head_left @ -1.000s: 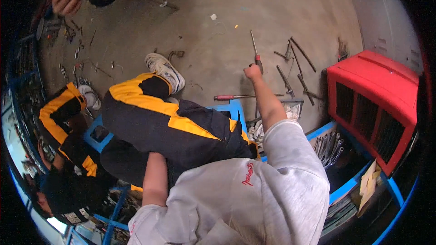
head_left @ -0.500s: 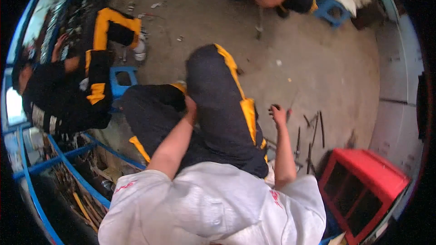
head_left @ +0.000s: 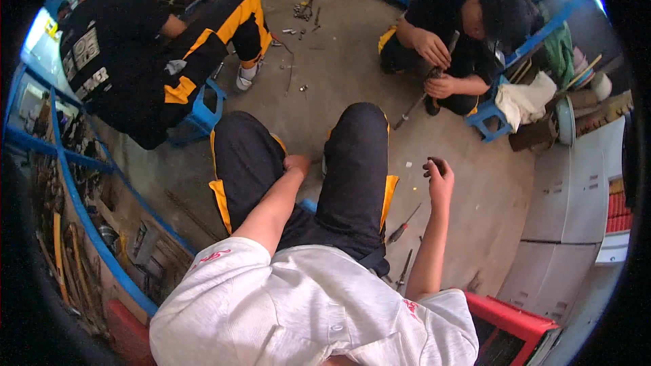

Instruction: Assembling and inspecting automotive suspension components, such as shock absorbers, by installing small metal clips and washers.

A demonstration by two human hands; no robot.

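My left hand rests by the inner side of my left thigh, in black and yellow trousers; its fingers are mostly hidden or too small to make out. My right hand is raised to the right of my right knee, fingers apart and half curled, holding nothing. Below it, a screwdriver with a red and black handle lies on the concrete floor. A thin dark tool lies farther back beside my right arm.
A co-worker crouches ahead right, both hands on a long metal shaft. Another sits at the left by blue racks. Blue stools, small parts, grey lockers and a red frame surround me.
My view has swung up to both co-workers as my knees came upright. My right hand, earlier closed on the screwdriver's handle, has let go and risen; the screwdriver stays on the floor.
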